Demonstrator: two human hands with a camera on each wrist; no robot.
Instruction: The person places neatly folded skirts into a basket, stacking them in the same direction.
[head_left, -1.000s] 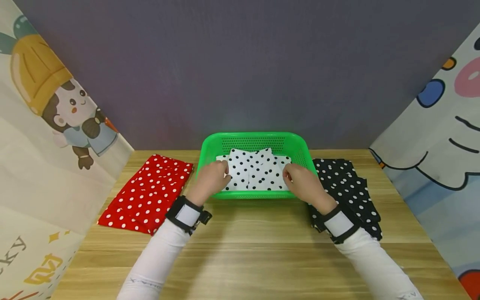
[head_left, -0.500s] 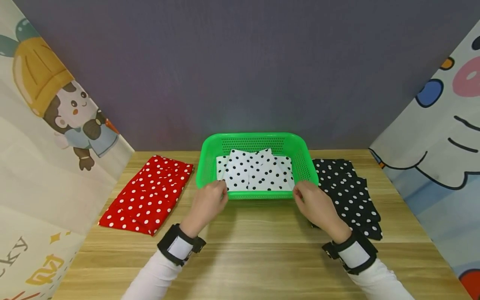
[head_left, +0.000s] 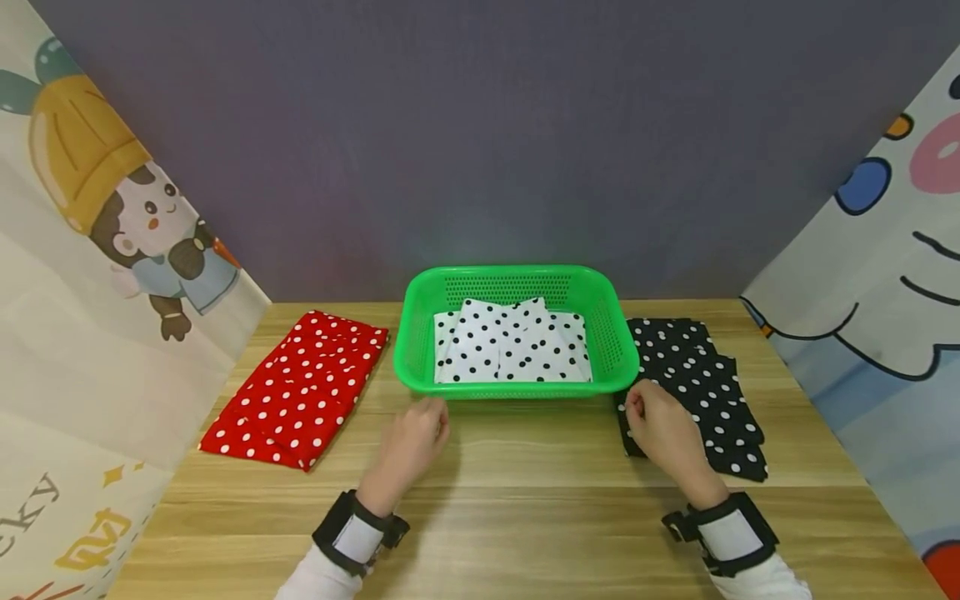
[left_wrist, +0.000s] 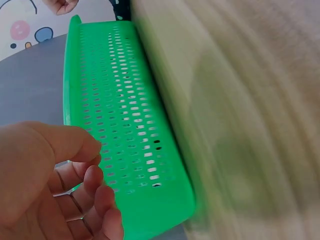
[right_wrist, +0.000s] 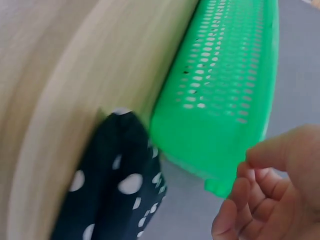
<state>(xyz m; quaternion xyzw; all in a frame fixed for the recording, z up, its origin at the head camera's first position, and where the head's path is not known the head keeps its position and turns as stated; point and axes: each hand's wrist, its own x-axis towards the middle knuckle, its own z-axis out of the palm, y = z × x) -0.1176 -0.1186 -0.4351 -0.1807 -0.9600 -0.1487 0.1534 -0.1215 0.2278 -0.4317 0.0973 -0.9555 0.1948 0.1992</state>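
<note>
Wooden table [head_left: 525,500], green basket [head_left: 517,279] at 12, both hands empty.
Head: white dotted cloth [head_left: 513,346] in basket; left hand [head_left: 408,442] loosely curled, right hand [head_left: 663,429] beside black dotted cloth [head_left: 708,383]. Wrists: fingers relaxed near basket wall.

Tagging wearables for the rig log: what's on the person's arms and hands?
Bare hands, no gloves: left hand, right hand. Each wrist carries a black strap with a white rectangular panel: left wrist strap, right wrist strap. White long sleeves run up to the straps.
</note>
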